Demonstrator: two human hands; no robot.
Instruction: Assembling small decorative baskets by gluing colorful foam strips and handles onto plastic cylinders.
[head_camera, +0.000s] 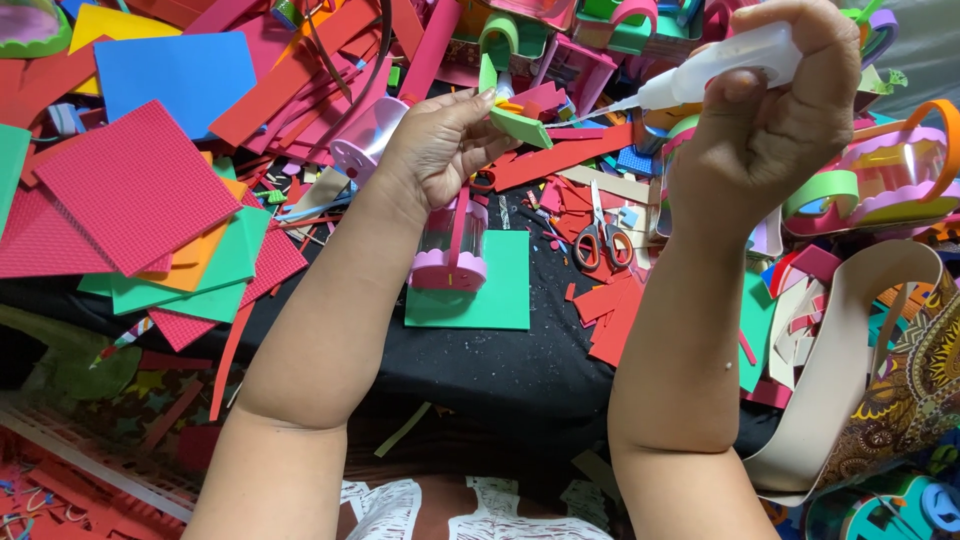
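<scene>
At upper centre of the frame, we pinch a green foam piece between the fingertips of our left hand, closed on its edge. Our right hand, at upper right, is clamped around a white glue bottle, its nozzle pointing left and nearly touching the piece. Below the left hand, a pink-ended clear tube lies by a green square on the black table. Orange-handled scissors lie at centre right among red scraps. Stacked foam sheets fill the left of the frame.
</scene>
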